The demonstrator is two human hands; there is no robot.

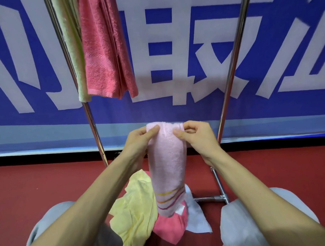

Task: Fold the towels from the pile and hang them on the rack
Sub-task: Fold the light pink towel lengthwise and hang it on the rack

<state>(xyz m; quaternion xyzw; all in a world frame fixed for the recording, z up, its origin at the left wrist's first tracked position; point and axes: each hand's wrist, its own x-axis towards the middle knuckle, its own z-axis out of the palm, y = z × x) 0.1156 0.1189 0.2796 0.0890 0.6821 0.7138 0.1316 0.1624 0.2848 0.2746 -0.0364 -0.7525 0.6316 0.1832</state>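
Each grip is clamped on a top corner of a pale pink towel (pixel 167 168) at centre frame: the left hand (pixel 140 138) pinches one corner between thumb and fingers, and the right hand (pixel 197 138) pinches the other. The towel hangs in a narrow strip, striped end down, its tip brushing the pile. It appears folded lengthwise and is not yet on the rack (pixel 232 74).

Below it on the red floor (pixel 49 182) lie a yellow towel (pixel 135 212), a coral towel (pixel 171 229) and a pale blue cloth (pixel 196 217), all unfolded. At upper left, two pieces already hang: a rose towel (pixel 104 51) and a green towel (pixel 72 52) beside it. That suggests the job is under halfway done, with at least four pieces left.

The rack's top rail is cut off by the frame's upper edge (so where the hung towels sit on it cannot be seen). The pink strip and the forearms hide part of the pile, so its true count is unclear. A blue banner (pixel 176 113) fills the background.
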